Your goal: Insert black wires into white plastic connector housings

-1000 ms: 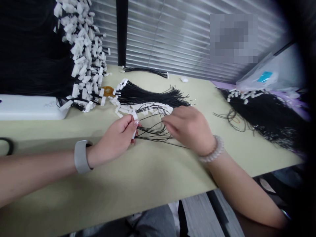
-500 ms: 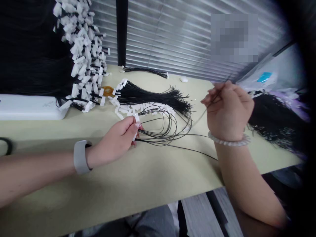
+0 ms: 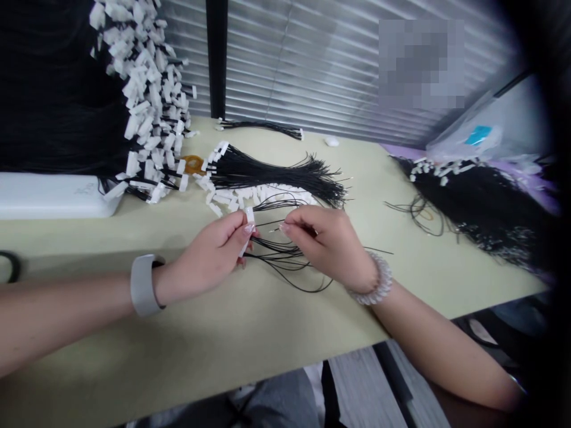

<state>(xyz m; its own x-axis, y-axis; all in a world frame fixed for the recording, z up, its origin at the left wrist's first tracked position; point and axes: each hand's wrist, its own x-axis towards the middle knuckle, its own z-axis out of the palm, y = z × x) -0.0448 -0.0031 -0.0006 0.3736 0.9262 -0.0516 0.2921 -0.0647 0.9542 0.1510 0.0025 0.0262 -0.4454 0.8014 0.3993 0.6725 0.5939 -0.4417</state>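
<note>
My left hand (image 3: 223, 241) is closed on a white connector (image 3: 250, 219) with several thin black wires (image 3: 279, 246) running from it in loops to the right. Facing it, my right hand (image 3: 323, 238) pinches a black wire close to its end; the bare tip (image 3: 273, 230) points left, a short way from the connector. Part of the loops is hidden behind my right hand. Just behind lies a bundle of black wires (image 3: 267, 169) with white connectors at its left end, and a row of white connectors (image 3: 276, 193) sits along its near side.
A large mass of black wires with white connectors (image 3: 147, 107) hangs at the left, above a white box (image 3: 53, 195). More black wires (image 3: 482, 202) lie at the right on purple material. A small wire bundle (image 3: 263, 126) and a white piece (image 3: 331, 141) rest near the blinds.
My right hand has come down and left from the right side, bringing the wire end close to the connector. The left hand stays in nearly the same place, still holding the connector.
</note>
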